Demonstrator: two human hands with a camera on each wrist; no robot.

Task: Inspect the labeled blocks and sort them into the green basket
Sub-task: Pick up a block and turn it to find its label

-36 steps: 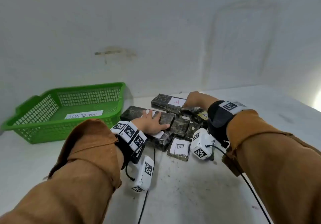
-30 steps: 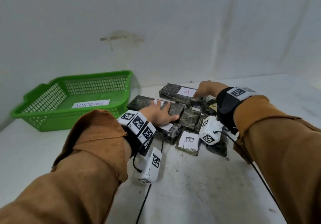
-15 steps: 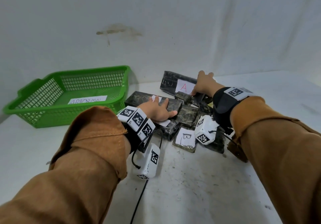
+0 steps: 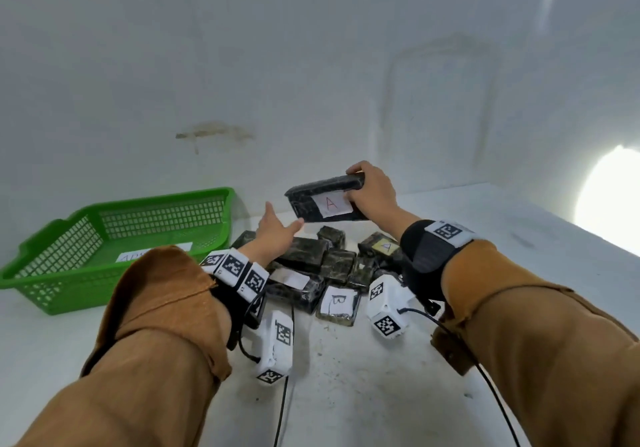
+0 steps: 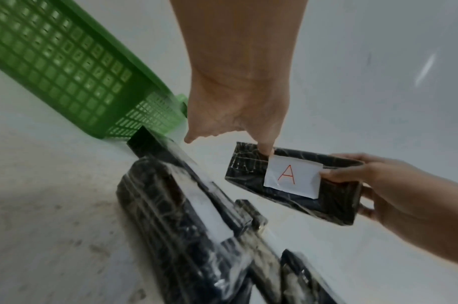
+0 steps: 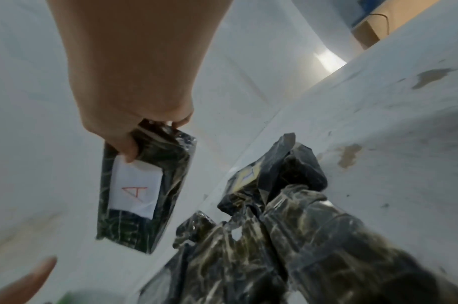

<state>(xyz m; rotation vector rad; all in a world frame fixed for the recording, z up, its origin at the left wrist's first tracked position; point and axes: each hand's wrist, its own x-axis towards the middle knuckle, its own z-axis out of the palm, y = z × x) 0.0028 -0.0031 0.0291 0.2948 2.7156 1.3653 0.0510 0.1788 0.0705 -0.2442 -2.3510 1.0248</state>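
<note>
My right hand (image 4: 369,190) grips the right end of a long black wrapped block (image 4: 313,204) with a white label marked A in red. The block is held in the air above the pile, label toward me; it shows too in the left wrist view (image 5: 292,183) and the right wrist view (image 6: 142,189). My left hand (image 4: 277,230) is open, fingers stretched toward the block's lower left corner; touching or just short, I cannot tell. The green basket (image 4: 55,294) stands at the left with a white paper label inside.
Several black wrapped blocks (image 4: 311,256) lie heaped on the white table below my hands, one with a white B label (image 4: 337,302), one with a yellow label (image 4: 384,247). A white wall rises close behind. Cables trail from both wrist cameras.
My right hand has lifted the A block off the pile and tilted its label toward me. My left hand has left the pile and risen toward the block.
</note>
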